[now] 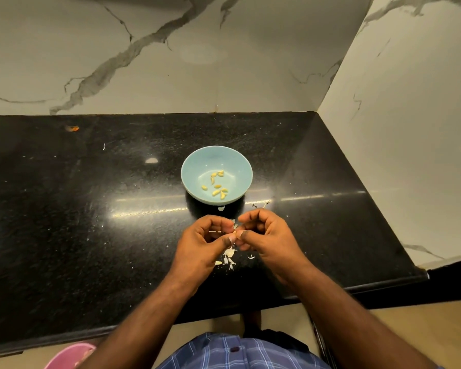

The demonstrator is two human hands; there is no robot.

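Both hands meet just above the black surface (91, 209), near its front edge. The left hand (205, 243) and the right hand (264, 235) have their fingers (228, 239) curled inward, and the tips are pinched together on one small pale clove (234, 232). It is tiny and mostly covered by the fingertips, so it is probably garlic, though the view is too poor to be sure. The clove is held in the air between the two hands, not resting on anything. Directly below them lie papery white skin scraps (229, 253), scattered on the surface, with one yellowish piece among them. Just beyond the hands stands a light blue bowl (186, 166), upright, with a handful of peeled cloves (216, 186) loose at its bottom. Behind the surface rises a white marble-veined wall (224, 62), which turns a corner on the right. A pink object (69, 355) shows at the lower left edge, below the surface.
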